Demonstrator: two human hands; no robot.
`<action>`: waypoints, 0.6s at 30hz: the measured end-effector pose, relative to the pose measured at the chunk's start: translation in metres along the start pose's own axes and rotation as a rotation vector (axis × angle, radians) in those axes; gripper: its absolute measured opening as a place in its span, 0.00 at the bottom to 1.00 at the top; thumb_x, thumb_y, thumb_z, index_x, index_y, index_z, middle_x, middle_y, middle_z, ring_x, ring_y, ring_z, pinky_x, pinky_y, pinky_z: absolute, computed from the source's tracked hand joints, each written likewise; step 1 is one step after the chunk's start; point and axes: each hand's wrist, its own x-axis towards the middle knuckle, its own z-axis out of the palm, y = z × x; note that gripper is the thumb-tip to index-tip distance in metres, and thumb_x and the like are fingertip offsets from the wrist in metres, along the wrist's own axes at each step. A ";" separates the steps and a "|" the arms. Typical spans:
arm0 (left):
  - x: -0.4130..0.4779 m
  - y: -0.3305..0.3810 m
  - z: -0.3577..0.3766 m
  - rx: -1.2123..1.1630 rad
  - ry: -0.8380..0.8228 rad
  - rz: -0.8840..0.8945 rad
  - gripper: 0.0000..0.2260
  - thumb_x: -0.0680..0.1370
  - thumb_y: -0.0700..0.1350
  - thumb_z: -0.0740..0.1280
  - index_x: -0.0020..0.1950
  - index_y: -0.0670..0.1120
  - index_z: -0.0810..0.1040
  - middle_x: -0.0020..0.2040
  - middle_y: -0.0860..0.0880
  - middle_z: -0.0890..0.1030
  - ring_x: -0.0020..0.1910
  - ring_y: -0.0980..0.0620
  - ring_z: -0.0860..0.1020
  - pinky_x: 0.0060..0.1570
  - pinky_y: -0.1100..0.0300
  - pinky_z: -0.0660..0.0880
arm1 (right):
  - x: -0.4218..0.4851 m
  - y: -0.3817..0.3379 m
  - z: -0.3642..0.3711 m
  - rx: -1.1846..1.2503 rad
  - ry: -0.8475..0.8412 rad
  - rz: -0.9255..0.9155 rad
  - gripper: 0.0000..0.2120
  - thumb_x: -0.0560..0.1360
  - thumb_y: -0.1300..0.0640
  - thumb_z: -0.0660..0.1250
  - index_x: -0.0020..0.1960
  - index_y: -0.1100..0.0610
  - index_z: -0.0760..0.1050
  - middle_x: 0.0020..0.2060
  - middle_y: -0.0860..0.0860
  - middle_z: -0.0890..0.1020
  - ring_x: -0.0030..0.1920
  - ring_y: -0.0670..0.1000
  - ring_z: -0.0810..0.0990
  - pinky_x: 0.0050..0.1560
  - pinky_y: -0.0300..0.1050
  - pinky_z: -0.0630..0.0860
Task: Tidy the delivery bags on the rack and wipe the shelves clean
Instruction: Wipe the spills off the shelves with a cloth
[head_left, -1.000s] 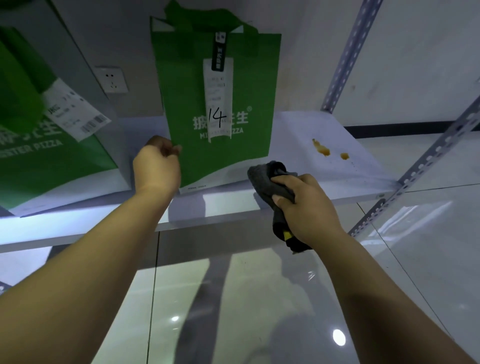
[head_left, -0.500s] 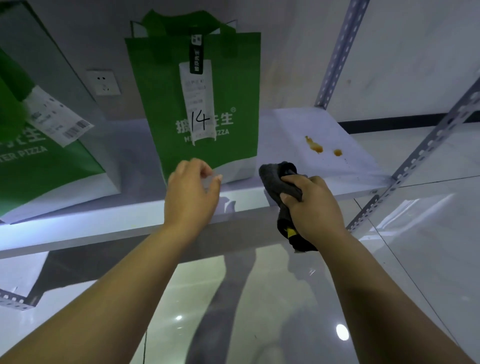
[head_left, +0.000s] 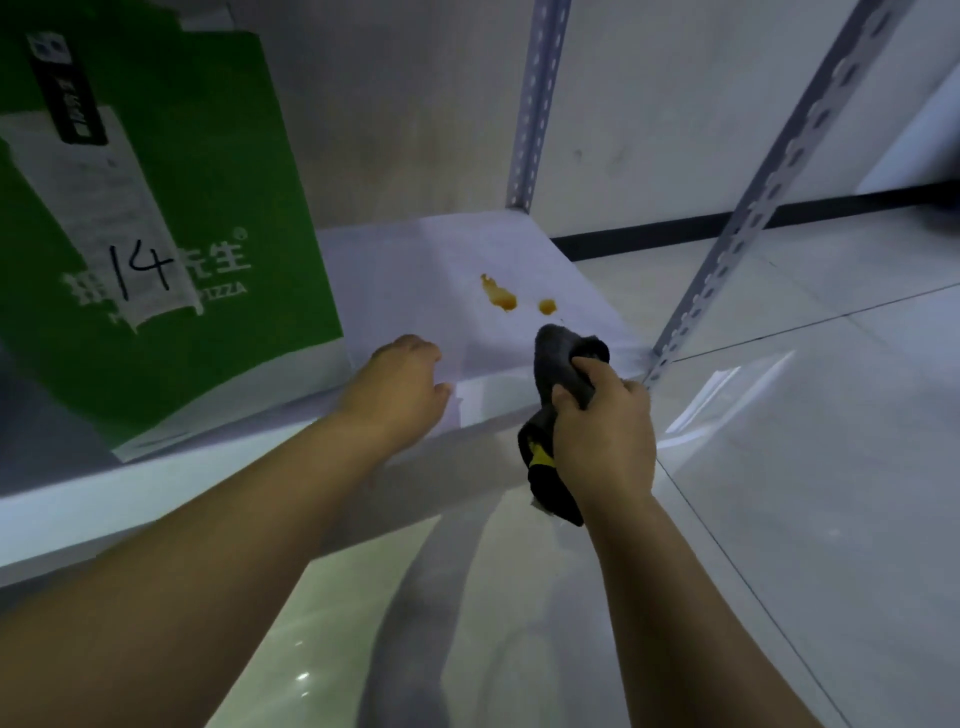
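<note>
Head view — one green bag (head_left: 208, 218), two stains (head_left: 501, 296), one cloth (head_left: 563, 358).

Both bare arms reach forward, hands side by side.
The left hand (head_left: 397, 387) lies palm down, fingers curled loosely, toward 11 o'clock; the right hand (head_left: 602, 439), at 1 o'clock, is fisted around a dark cloth (head_left: 563, 358).

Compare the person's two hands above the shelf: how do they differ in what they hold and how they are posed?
The right hand is closed around a dark grey cloth; the left hand holds nothing. The left hand is loosely open, palm down over the shelf; the right hand is a fist. The right hand's cloth reaches toward the orange stains. Both are bare.
</note>
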 end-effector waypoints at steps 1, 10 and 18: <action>0.009 0.001 0.003 0.015 -0.019 -0.013 0.21 0.78 0.47 0.64 0.68 0.39 0.70 0.68 0.41 0.70 0.65 0.42 0.69 0.64 0.54 0.66 | 0.006 0.004 0.000 0.010 0.037 0.016 0.18 0.78 0.52 0.61 0.67 0.48 0.69 0.60 0.54 0.69 0.55 0.58 0.74 0.53 0.48 0.71; 0.051 -0.008 0.029 0.349 -0.125 -0.047 0.20 0.80 0.56 0.52 0.68 0.48 0.68 0.70 0.47 0.68 0.66 0.45 0.68 0.60 0.51 0.67 | 0.046 0.024 0.026 0.030 0.196 0.168 0.21 0.78 0.50 0.61 0.69 0.53 0.67 0.62 0.56 0.65 0.59 0.59 0.71 0.59 0.49 0.70; 0.064 -0.014 0.026 0.447 -0.074 -0.011 0.19 0.78 0.61 0.52 0.54 0.52 0.76 0.52 0.51 0.76 0.50 0.49 0.76 0.40 0.59 0.64 | 0.089 0.025 0.051 -0.288 0.179 0.126 0.13 0.78 0.55 0.61 0.60 0.59 0.73 0.62 0.59 0.66 0.60 0.62 0.67 0.57 0.53 0.69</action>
